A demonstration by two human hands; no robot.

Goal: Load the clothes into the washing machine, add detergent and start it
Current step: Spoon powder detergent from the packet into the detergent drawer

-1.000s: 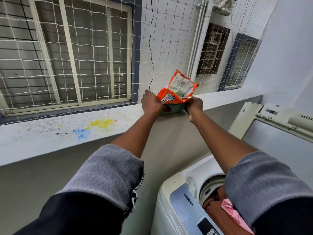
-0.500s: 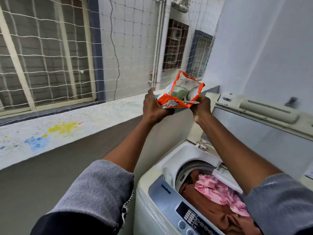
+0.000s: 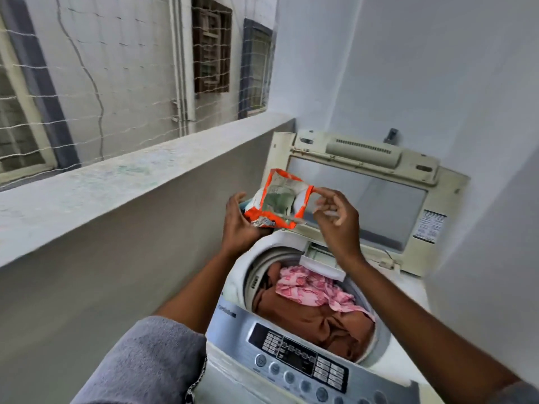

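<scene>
Holding an orange detergent pouch (image 3: 277, 204) in the air just above the back rim of the washing machine (image 3: 235, 272), in front of its raised lid (image 3: 379, 205), mouth gaping open. Gripping it from below with the left hand (image 3: 242, 225), fingers curled round the crumpled base. Reaching to the pouch's top corner with the right hand (image 3: 339, 221), index fingertip at the orange edge, other fingers bent; too blurred to tell whether pinching or merely touching.

Inside the machine's drum, heaped near the brim: a pink patterned cloth (image 3: 312, 290) on top of a brown garment (image 3: 309, 319). At the back of the drum opening, below the right wrist, a white detergent drawer (image 3: 319, 260), pulled out. Along the machine's front edge, a silver control panel (image 3: 294, 354) with round buttons. To the machine's left, a grey parapet ledge (image 3: 110, 185), with netting (image 3: 122, 91) stretched above it.
</scene>
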